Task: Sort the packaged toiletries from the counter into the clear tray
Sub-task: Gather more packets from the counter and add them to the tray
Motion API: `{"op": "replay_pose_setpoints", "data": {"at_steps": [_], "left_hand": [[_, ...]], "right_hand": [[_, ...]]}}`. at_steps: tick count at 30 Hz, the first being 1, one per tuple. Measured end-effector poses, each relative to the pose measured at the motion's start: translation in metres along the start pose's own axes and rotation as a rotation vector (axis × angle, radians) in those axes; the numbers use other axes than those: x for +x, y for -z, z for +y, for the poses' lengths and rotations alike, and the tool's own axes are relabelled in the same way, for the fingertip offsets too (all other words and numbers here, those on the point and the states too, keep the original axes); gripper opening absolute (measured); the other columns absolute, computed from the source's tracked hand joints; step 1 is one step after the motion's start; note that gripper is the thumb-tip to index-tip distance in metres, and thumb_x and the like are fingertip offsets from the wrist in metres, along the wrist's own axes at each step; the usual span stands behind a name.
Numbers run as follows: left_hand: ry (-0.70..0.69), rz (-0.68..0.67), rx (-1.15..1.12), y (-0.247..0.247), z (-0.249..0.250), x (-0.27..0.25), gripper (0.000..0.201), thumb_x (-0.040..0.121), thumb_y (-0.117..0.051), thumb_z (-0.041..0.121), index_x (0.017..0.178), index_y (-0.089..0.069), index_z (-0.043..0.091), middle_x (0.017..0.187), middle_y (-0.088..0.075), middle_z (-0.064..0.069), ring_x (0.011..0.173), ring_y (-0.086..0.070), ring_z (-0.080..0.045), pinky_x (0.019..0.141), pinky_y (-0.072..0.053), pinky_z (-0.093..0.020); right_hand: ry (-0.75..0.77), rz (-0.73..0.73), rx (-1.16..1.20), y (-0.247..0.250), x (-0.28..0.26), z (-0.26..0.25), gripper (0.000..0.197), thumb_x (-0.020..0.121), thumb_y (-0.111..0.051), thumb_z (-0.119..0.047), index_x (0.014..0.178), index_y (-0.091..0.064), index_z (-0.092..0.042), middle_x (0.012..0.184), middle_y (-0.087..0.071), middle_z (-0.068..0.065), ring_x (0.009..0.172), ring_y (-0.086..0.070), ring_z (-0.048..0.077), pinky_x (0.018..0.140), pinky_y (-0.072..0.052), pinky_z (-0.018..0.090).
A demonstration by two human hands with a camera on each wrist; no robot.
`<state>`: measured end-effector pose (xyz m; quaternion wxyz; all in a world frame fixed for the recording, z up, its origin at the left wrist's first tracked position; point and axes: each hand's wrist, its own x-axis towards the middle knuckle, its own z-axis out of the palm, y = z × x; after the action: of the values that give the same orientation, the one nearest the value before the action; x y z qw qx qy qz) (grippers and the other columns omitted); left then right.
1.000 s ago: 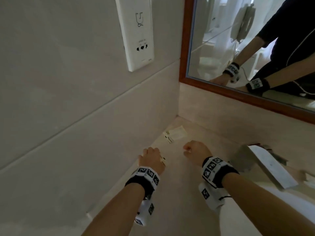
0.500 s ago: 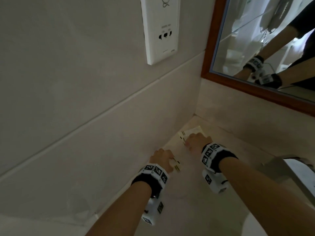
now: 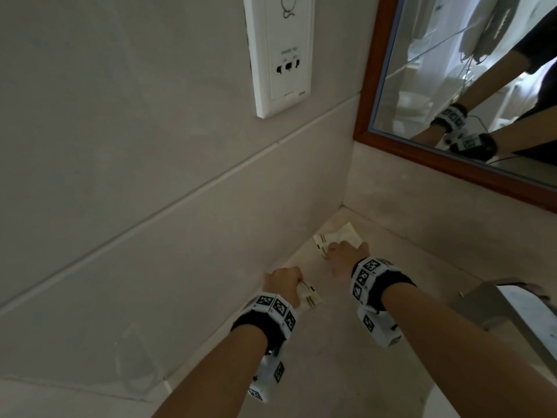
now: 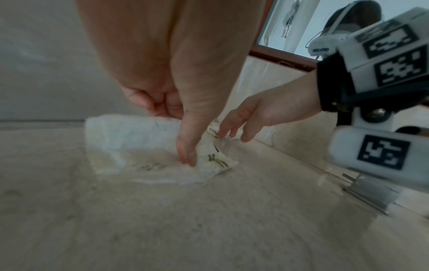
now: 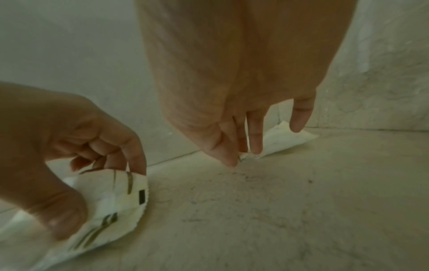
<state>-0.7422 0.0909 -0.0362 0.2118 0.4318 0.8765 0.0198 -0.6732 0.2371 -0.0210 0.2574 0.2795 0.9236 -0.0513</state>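
Two white toiletry packets with dark stripes lie on the beige counter by the left wall. My left hand (image 3: pixel 294 283) pinches the nearer packet (image 3: pixel 309 295) between thumb and curled fingers; the left wrist view shows this packet (image 4: pixel 130 143) crumpled, with its far edge raised. Deeper in the corner, my right hand (image 3: pixel 339 250) reaches down with straight fingers, and its fingertips (image 5: pixel 255 148) touch the near edge of the far packet (image 5: pixel 283 136). Its palm hides part of that packet in the head view.
The left wall carries a white socket plate (image 3: pixel 280 55), and a wood-framed mirror (image 3: pixel 370 86) hangs over the back wall. A shiny tray-like container (image 3: pixel 488 300) stands at the right. A faint clear outline (image 3: pixel 135 357) shows low on the left wall.
My right hand has moved forward into the corner and come down on the far packet. The left hand has closed on the near packet. The head view has swung left and closer.
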Motion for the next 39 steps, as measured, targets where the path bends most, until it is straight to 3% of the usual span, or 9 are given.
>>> {"op": "replay_pose_setpoints", "data": {"at_steps": [8,15,17,19,25,30,33,36,39], "left_hand": [[0.004,0.016,0.048,0.000,0.002,-0.004,0.039,0.087,-0.055,0.007,0.125,-0.054,0.015,0.127,-0.058,-0.008,0.123,-0.051,-0.028,0.104,-0.030,-0.039],[0.020,0.091,0.064,-0.006,0.005,-0.011,0.034,0.087,-0.048,0.003,0.117,-0.058,0.014,0.119,-0.061,-0.007,0.116,-0.053,-0.027,0.097,-0.032,-0.038],[0.032,0.131,0.041,-0.009,0.005,-0.015,0.032,0.086,-0.047,0.002,0.112,-0.059,0.014,0.116,-0.062,-0.006,0.113,-0.054,-0.025,0.089,-0.029,-0.035],[0.063,0.146,-0.003,-0.010,0.002,-0.022,0.027,0.087,-0.049,0.009,0.111,-0.060,0.016,0.115,-0.063,-0.001,0.112,-0.056,-0.023,0.087,-0.026,-0.034],[0.220,0.178,-0.268,-0.006,0.004,-0.042,0.033,0.088,-0.056,0.043,0.114,-0.062,0.024,0.118,-0.065,0.001,0.114,-0.057,-0.023,0.105,-0.036,-0.041],[0.218,0.302,-0.542,0.002,0.039,-0.060,0.032,0.089,-0.057,0.041,0.107,-0.063,0.016,0.111,-0.068,-0.008,0.108,-0.060,-0.029,0.101,-0.041,-0.041],[0.154,0.349,-0.657,0.003,0.068,-0.077,0.028,0.087,-0.058,0.038,0.101,-0.063,0.014,0.106,-0.068,-0.010,0.103,-0.061,-0.031,0.097,-0.045,-0.044],[0.147,0.370,-0.699,0.000,0.095,-0.095,0.027,0.088,-0.057,0.035,0.103,-0.062,0.012,0.107,-0.068,-0.011,0.102,-0.060,-0.031,0.096,-0.045,-0.042],[0.113,0.372,-0.732,-0.003,0.120,-0.112,0.030,0.090,-0.055,0.030,0.111,-0.060,0.009,0.114,-0.065,-0.012,0.107,-0.059,-0.031,0.099,-0.043,-0.038]], "right_hand": [[0.035,0.103,0.009,-0.002,-0.017,0.001,0.030,0.094,-0.046,-0.016,0.122,-0.058,-0.015,0.128,-0.053,0.006,0.124,-0.045,0.025,0.109,-0.028,0.044],[0.102,0.208,0.005,-0.019,-0.029,0.000,0.020,0.086,-0.052,-0.012,0.099,-0.065,-0.020,0.102,-0.066,0.003,0.101,-0.059,0.026,0.088,-0.039,0.031],[0.077,0.272,0.159,-0.022,-0.037,-0.001,0.010,0.085,-0.052,-0.013,0.088,-0.055,-0.023,0.082,-0.056,0.002,0.083,-0.054,0.025,0.076,-0.039,0.030],[0.017,0.324,0.413,-0.026,-0.047,-0.001,0.010,0.083,-0.055,-0.013,0.083,-0.047,-0.020,0.078,-0.052,0.002,0.074,-0.051,0.025,0.067,-0.040,0.030],[0.011,0.459,0.987,-0.028,-0.077,0.002,0.014,0.079,-0.065,-0.007,0.085,-0.056,-0.017,0.079,-0.060,0.000,0.078,-0.058,0.018,0.071,-0.048,0.025],[0.028,0.479,1.267,-0.033,-0.105,0.016,0.020,0.085,-0.059,-0.003,0.081,-0.057,-0.022,0.082,-0.060,0.005,0.079,-0.056,0.019,0.072,-0.047,0.029],[-0.011,0.480,1.487,-0.037,-0.132,0.029,0.017,0.090,-0.052,0.000,0.091,-0.059,-0.016,0.085,-0.059,0.007,0.074,-0.056,0.017,0.062,-0.046,0.024],[-0.077,0.495,1.606,-0.040,-0.166,0.047,0.018,0.091,-0.048,0.000,0.095,-0.058,-0.014,0.092,-0.059,0.010,0.081,-0.056,0.022,0.070,-0.048,0.030],[-0.105,0.544,1.616,-0.042,-0.204,0.071,0.018,0.091,-0.047,0.001,0.101,-0.057,-0.012,0.091,-0.057,0.011,0.079,-0.053,0.022,0.064,-0.045,0.028]]}}
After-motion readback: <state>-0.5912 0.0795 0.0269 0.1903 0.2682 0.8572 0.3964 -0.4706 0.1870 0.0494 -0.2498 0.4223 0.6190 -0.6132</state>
